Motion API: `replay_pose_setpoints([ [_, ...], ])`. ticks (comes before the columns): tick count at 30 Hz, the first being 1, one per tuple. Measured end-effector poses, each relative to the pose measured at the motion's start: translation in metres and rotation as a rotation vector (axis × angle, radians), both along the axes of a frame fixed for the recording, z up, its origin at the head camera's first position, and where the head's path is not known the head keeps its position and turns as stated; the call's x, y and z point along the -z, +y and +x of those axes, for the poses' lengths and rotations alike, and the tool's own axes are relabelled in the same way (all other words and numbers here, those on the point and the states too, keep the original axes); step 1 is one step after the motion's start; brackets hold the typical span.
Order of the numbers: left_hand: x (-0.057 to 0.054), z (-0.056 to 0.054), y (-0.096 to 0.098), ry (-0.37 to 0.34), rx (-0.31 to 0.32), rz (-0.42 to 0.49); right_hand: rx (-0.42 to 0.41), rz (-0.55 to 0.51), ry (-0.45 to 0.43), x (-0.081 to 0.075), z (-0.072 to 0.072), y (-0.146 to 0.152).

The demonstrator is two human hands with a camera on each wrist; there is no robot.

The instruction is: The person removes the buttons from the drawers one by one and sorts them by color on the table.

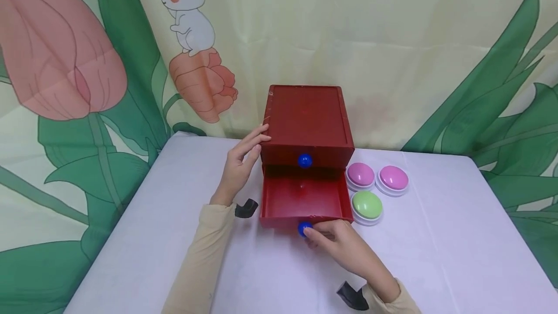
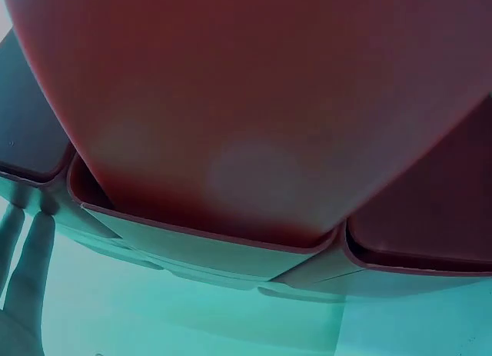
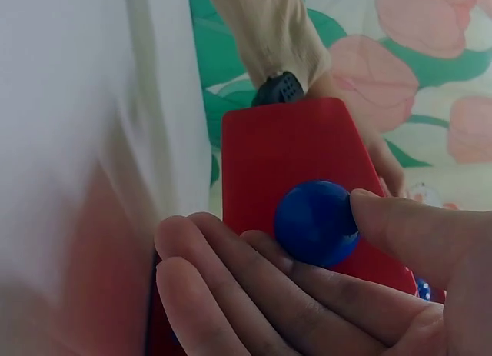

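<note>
Right hand (image 1: 344, 248) pinched the blue knob (image 1: 302, 227) of the pulled-out lower drawer (image 1: 305, 202). Left hand (image 1: 239, 164), fingers extended, touched the left side of the red cabinet (image 1: 306, 115), which stood on the white table (image 1: 462, 241), left of two pink buttons (image 1: 394, 178) and a green button (image 1: 367, 205).

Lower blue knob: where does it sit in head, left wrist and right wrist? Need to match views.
Head: lower blue knob is low, slightly right of centre, on the open drawer, held by the right grip.
Left wrist: not in it.
Right wrist: slightly right of and below centre, against the drawer's red front.
Shared landmark: red cabinet, spreading across left wrist's upper part; right wrist shows its drawer front.
</note>
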State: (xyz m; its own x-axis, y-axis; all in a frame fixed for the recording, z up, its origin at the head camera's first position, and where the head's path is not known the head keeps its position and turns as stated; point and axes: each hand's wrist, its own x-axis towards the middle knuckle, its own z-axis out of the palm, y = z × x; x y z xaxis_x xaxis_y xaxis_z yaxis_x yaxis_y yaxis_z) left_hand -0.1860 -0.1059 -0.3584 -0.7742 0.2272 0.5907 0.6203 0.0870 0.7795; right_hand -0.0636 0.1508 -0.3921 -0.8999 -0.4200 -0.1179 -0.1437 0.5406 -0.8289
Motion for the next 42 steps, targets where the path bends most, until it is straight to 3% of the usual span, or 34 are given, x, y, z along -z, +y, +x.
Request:
replay_pose_setpoints([
  [42, -0.001, 0.003, 0.002, 0.003, -0.016, 0.014, 0.077, -0.107, 0.062, 0.009, -0.047, -0.006],
])
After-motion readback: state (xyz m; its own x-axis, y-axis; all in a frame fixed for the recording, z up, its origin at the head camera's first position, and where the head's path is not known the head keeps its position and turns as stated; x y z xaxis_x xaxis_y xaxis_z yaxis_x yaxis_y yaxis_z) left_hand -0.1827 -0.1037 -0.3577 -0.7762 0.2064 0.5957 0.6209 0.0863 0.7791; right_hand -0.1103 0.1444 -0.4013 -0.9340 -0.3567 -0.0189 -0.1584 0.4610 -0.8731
